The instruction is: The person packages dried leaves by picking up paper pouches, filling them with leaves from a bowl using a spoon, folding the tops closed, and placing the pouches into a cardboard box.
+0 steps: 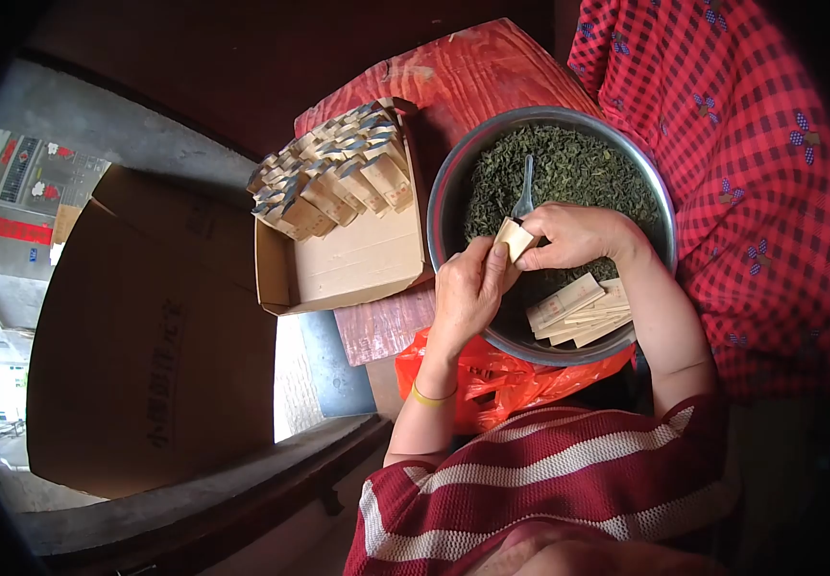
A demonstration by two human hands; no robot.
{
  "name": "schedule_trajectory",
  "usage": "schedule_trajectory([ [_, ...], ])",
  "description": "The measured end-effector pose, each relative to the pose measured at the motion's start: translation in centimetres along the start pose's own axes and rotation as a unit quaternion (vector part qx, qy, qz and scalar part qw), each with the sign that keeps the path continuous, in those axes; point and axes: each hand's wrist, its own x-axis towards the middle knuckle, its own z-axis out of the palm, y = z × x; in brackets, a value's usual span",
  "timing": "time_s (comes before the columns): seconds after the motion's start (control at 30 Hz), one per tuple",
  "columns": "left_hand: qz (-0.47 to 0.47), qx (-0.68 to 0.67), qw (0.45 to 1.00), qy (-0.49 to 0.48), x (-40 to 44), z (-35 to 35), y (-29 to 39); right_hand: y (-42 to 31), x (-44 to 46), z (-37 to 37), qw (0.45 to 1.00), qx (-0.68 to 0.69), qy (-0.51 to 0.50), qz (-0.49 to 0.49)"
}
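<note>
Over a wide metal basin (438, 213) of dried green leaves (588, 158), my two hands meet at a small tan paper bag (517, 237). My left hand (469, 293) pinches the bag from the left, its fingers closed. From the right, my right hand (578, 234) has its fingers closed at the bag's other edge. What is inside the bag cannot be seen. A clear spoon (526, 188) stands in the leaves just behind the bag, its lower end hidden. Below my right hand, several flat paper bags (578, 309) lie fanned out in the basin.
Left of the basin, a shallow cardboard box (357, 278) holds rows of filled paper packets (338, 178). Both rest on a red wooden table (472, 72). An orange-red plastic bag (492, 384) lies under the near rim. Red checked cloth (722, 192) hangs right; a large cardboard sheet (156, 326) stands left.
</note>
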Motion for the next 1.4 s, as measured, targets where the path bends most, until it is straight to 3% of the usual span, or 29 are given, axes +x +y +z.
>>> schedule_trajectory([
  [0.1, 0.012, -0.010, 1.000, 0.008, 0.0, 0.2, -0.3, -0.2, -0.1, -0.1, 0.999, -0.052, 0.006, -0.013],
  [0.2, 0.042, 0.005, 0.999, 0.011, 0.0, 0.3, -0.6, -0.2, -0.1, -0.1, 0.994, -0.102, -0.015, 0.046],
  [0.33, 0.051, 0.006, 0.998, 0.029, 0.0, 0.5, -0.8, -0.2, 0.0, 0.0, 0.993, -0.112, 0.003, 0.028],
  [0.53, 0.043, -0.019, 0.998, 0.040, 0.0, 0.4, -0.7, -0.9, 0.1, 0.5, 0.998, -0.065, 0.017, 0.015],
  [0.6, 0.044, -0.039, 0.997, 0.044, 0.0, 0.5, -0.8, -0.1, 0.3, 0.8, 0.996, -0.059, 0.044, -0.045],
  [0.93, -0.012, -0.041, 0.998, 0.035, 0.0, 0.0, 0.0, -0.9, 0.2, -0.4, 0.990, -0.031, 0.135, -0.027],
  [1.23, -0.012, -0.162, 0.987, 0.023, 0.1, 0.3, -1.3, -1.6, 0.2, -0.5, 0.989, -0.026, 0.143, -0.037],
  [1.4, -0.027, -0.255, 0.964, 0.077, -0.3, 0.4, -2.3, -3.1, 0.2, -0.4, 0.983, 0.000, 0.182, -0.028],
])
